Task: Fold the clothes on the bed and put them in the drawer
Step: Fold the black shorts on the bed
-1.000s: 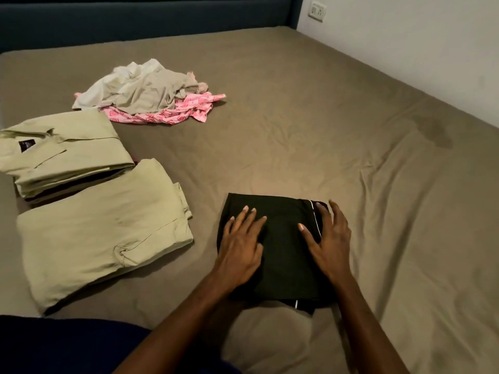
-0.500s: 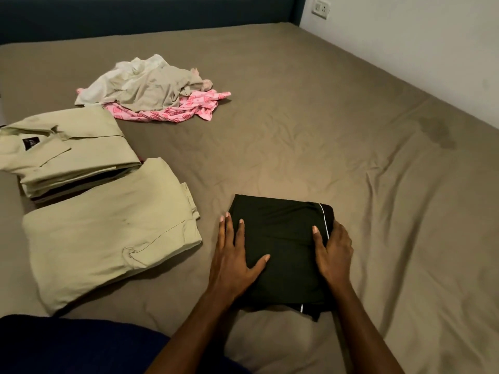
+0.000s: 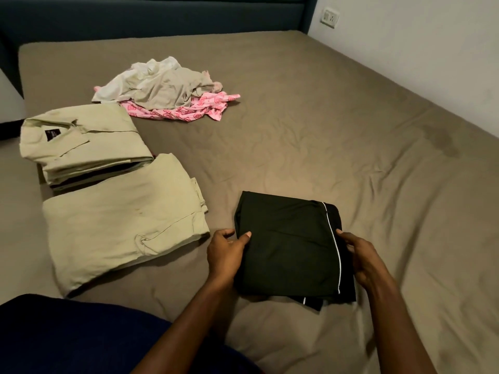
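A folded black garment [image 3: 290, 247] with a thin white stripe lies on the brown bed [image 3: 310, 136] in front of me. My left hand [image 3: 225, 255] grips its left edge, thumb on top and fingers tucked under. At the garment's right edge my right hand [image 3: 360, 256] holds it the same way. To the left lie a folded pale green garment [image 3: 121, 222] and, behind it, a stack topped by a folded pale green shirt [image 3: 81, 141]. Further back sits a heap of unfolded clothes [image 3: 164, 90], white, beige and pink.
A dark blue headboard [image 3: 162, 14] runs along the far end of the bed. The white wall [image 3: 432, 49] with a socket [image 3: 330, 17] borders the bed's right side. My dark blue clothing [image 3: 67, 336] fills the near left corner. No drawer is in view.
Both hands went from pressing flat on top of the black garment to its side edges, and now grip it with fingers under the cloth. The camera view shifted slightly.
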`<control>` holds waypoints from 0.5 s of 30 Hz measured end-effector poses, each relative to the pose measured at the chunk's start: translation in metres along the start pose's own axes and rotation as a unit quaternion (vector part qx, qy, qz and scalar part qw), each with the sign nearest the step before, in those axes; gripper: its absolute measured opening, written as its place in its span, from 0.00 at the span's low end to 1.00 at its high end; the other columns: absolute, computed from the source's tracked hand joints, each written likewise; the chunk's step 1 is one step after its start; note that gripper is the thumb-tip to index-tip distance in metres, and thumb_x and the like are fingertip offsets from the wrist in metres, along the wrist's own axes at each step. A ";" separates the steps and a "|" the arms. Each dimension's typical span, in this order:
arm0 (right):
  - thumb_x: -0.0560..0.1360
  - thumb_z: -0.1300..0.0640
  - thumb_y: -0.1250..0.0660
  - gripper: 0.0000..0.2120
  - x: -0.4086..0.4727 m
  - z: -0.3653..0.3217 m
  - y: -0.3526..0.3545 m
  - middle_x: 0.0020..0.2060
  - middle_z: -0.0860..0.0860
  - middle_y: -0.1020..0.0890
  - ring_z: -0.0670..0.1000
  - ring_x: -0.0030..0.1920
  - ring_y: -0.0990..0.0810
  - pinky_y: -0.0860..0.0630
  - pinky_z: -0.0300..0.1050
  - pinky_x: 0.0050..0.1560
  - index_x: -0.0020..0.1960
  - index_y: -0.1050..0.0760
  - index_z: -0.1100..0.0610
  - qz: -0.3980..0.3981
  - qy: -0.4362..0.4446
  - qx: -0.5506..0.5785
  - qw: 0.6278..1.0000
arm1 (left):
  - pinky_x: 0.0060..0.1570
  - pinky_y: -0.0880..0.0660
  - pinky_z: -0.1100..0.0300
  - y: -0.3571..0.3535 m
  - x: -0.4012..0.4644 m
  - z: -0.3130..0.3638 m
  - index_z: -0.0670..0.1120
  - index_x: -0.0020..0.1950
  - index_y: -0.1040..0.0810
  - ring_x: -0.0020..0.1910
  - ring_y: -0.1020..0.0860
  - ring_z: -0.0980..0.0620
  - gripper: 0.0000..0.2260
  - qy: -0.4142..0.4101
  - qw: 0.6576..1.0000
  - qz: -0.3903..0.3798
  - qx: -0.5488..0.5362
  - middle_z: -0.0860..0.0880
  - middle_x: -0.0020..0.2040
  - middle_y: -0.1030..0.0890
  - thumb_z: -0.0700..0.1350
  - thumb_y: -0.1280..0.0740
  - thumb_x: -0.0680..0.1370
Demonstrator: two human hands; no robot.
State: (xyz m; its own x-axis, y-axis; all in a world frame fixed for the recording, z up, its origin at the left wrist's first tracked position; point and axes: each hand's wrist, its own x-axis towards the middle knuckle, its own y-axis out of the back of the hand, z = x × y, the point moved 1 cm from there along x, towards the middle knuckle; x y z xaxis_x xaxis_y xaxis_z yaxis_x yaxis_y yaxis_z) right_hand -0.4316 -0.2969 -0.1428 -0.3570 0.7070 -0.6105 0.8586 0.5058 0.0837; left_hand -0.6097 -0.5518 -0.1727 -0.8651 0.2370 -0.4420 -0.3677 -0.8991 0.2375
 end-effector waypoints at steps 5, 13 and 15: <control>0.78 0.52 0.29 0.17 -0.011 0.002 -0.006 0.52 0.62 0.13 0.62 0.51 0.13 0.19 0.55 0.56 0.60 0.18 0.63 -0.079 -0.023 0.024 0.996 | 0.55 0.18 0.45 0.001 0.001 -0.006 0.49 0.49 0.14 0.47 0.15 0.52 0.17 -0.057 0.994 -0.090 -0.009 0.53 0.45 0.14 0.60 0.25 0.70; 0.81 0.56 0.33 0.16 -0.019 0.010 -0.008 0.57 0.63 0.15 0.62 0.56 0.15 0.21 0.56 0.60 0.65 0.21 0.64 -0.122 -0.025 0.074 0.989 | 0.52 0.20 0.56 0.000 0.002 0.003 0.39 0.60 0.19 0.54 0.15 0.47 0.13 0.086 0.943 -0.194 -0.257 0.44 0.55 0.14 0.44 0.27 0.78; 0.81 0.56 0.33 0.17 -0.018 0.012 -0.011 0.58 0.62 0.15 0.63 0.57 0.15 0.21 0.54 0.58 0.67 0.23 0.63 -0.125 0.012 0.033 0.992 | 0.50 0.20 0.58 0.004 0.002 0.007 0.38 0.60 0.19 0.53 0.15 0.48 0.14 0.088 0.939 -0.212 -0.254 0.44 0.54 0.13 0.43 0.26 0.77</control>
State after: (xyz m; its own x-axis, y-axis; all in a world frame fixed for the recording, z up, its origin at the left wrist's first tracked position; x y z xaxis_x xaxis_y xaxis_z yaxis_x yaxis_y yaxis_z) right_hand -0.4302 -0.3217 -0.1420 -0.5694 0.5751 -0.5874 0.7641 0.6338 -0.1202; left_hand -0.6147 -0.5522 -0.1667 -0.5917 0.5888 -0.5506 -0.4166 -0.8081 -0.4165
